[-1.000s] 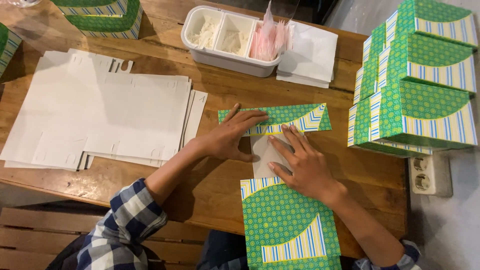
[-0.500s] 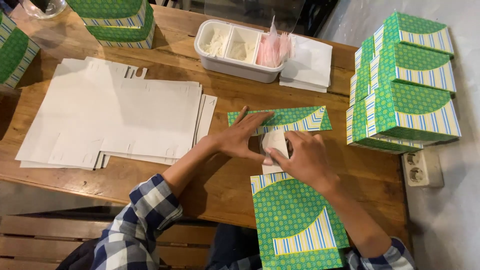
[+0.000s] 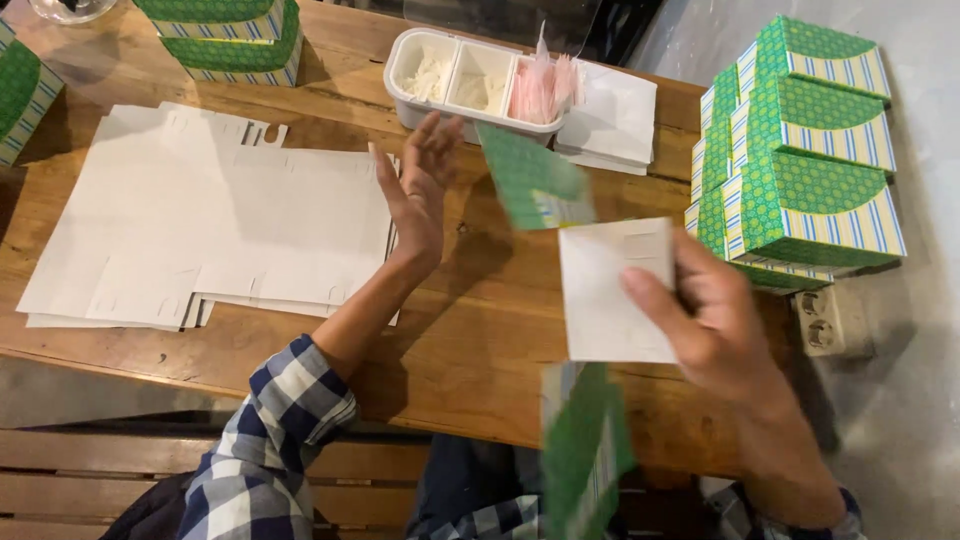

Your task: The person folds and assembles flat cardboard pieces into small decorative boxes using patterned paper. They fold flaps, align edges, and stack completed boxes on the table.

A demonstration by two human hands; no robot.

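Note:
My right hand grips a flat cardboard box blank, lifted off the wooden table. Its white inner side faces me, and its green patterned flaps stick out above and below, blurred by motion. My left hand hovers open, fingers spread, just left of the blank's upper green flap and above the edge of the white stack. It holds nothing.
A stack of flat white box blanks lies on the left. A white divided tray and white napkins sit at the back. Folded green boxes are stacked on the right and far left. A wall socket is lower right.
The blank, pressed flat on the table a second ago, has been raised by my right hand. My left hand let go of it and moved up and left, opening.

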